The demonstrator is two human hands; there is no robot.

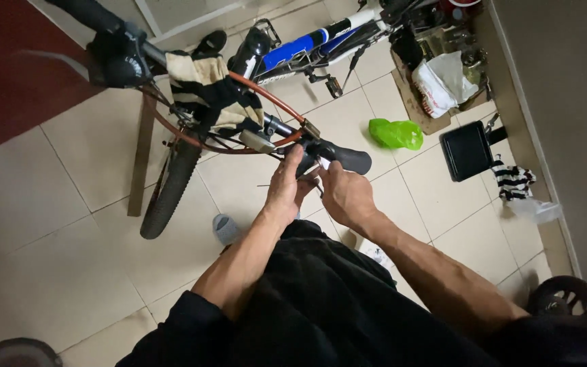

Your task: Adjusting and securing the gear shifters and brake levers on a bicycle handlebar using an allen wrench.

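At frame centre, the left hand (287, 185) wraps the brake lever (307, 160); the right hand (343, 194) seemingly pinches a small white piece just below the handlebar grip (348, 158), whose long axis runs right.

white bag (441, 83) | crumpled, on cardboard (412, 102) by wall | clear bag (537, 209) | floor, near wall

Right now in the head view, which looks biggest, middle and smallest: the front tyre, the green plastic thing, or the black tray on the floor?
1. Front tyre, clearly largest.
2. and 3. Black tray and green plastic thing look alike; no ranking.
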